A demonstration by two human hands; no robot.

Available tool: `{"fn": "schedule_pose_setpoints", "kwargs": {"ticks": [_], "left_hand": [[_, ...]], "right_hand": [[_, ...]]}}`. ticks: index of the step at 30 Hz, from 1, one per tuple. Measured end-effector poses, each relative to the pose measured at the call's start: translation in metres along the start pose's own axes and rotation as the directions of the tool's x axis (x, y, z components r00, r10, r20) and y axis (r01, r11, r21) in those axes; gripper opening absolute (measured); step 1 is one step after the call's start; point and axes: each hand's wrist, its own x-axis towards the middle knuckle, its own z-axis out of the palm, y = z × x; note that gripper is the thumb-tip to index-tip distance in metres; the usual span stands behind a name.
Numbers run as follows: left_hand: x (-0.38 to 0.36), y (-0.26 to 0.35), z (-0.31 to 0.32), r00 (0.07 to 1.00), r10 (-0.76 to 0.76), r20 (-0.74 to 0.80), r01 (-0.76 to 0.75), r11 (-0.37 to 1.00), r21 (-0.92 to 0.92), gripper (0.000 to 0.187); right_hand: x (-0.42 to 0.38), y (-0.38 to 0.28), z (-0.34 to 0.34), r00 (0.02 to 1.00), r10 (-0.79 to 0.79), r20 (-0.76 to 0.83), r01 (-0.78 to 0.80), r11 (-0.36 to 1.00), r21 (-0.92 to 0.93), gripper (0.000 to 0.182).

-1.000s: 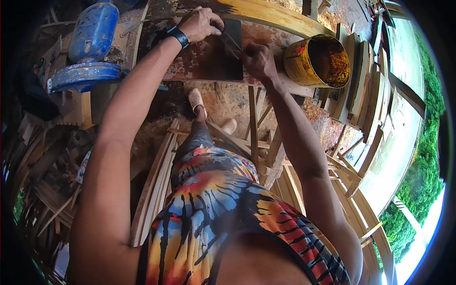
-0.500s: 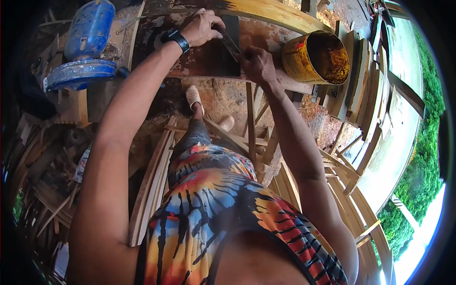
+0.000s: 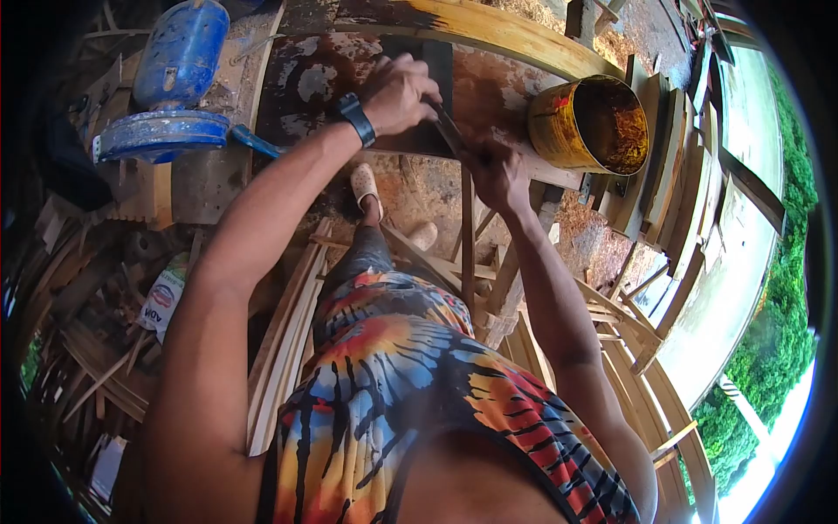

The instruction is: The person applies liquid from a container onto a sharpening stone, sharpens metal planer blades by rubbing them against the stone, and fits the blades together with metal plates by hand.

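Observation:
My left hand (image 3: pixel 397 92), with a black watch on its wrist, is closed over the upper end of a thin metal blade (image 3: pixel 450 131). My right hand (image 3: pixel 497 166) grips the blade's lower end at the near edge of the stained workbench (image 3: pixel 305 70). The blade lies slanted on a dark rectangular sheet (image 3: pixel 436 61) that is flat on the bench. My left hand covers most of that sheet.
A rusty yellow can (image 3: pixel 589 122) stands on the bench right of my hands. A blue machine (image 3: pixel 170 79) sits at the left. A curved wooden plank (image 3: pixel 506 35) runs along the back. Wood strips and offcuts (image 3: pixel 279 349) lie around my feet below.
Both hands have drawn the blade back along the dark sheet toward the bench's near edge, and my right hand now sits at that edge.

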Motion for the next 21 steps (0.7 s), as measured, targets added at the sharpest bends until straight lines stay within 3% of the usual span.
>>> {"fn": "schedule_pose_setpoints", "kwargs": {"ticks": [1, 4, 7, 8, 10, 13, 16, 19, 21], "left_hand": [[0.006, -0.011, -0.001, 1.000, 0.011, -0.028, -0.010, 0.999, 0.032, 0.024], [0.025, -0.043, -0.008, 0.999, -0.001, -0.042, 0.004, 0.998, 0.067, 0.025], [0.035, -0.058, -0.011, 0.998, 0.036, -0.048, -0.030, 0.994, 0.106, 0.023], [0.033, -0.058, -0.007, 0.998, 0.039, -0.042, -0.035, 0.995, 0.096, 0.023], [0.024, -0.038, -0.008, 0.999, 0.039, -0.035, -0.037, 0.997, 0.073, 0.023], [-0.004, 0.002, -0.003, 1.000, 0.004, 0.001, -0.004, 0.999, 0.035, 0.022], [-0.020, 0.020, 0.002, 0.999, 0.018, -0.028, -0.019, 0.999, -0.042, 0.021], [-0.009, 0.009, -0.002, 1.000, -0.014, -0.015, 0.014, 1.000, -0.019, 0.021], [0.004, -0.017, 0.002, 0.999, 0.004, -0.044, -0.004, 1.000, -0.002, 0.021]], "right_hand": [[0.010, -0.004, 0.001, 0.998, -0.041, -0.053, 0.042, 0.999, 0.017, 0.022], [0.048, -0.006, 0.013, 0.998, 0.065, -0.024, -0.064, 0.996, 0.063, 0.022], [0.067, 0.000, 0.019, 0.999, 0.027, -0.042, -0.028, 0.999, -0.037, 0.022], [0.063, 0.001, 0.015, 0.999, 0.038, 0.007, -0.038, 0.999, 0.032, 0.022], [0.045, -0.004, -0.002, 0.993, 0.046, 0.112, -0.064, 0.985, 0.161, 0.023], [-0.001, -0.004, -0.003, 0.997, 0.075, 0.036, -0.079, 0.986, 0.144, 0.023], [-0.026, -0.002, -0.011, 0.991, 0.050, 0.127, -0.045, 0.998, -0.041, 0.030], [-0.011, -0.007, -0.001, 0.996, 0.093, 0.005, -0.093, 0.990, 0.102, 0.029], [0.013, 0.005, 0.010, 0.999, 0.041, -0.017, -0.040, 0.997, 0.070, 0.029]]}}
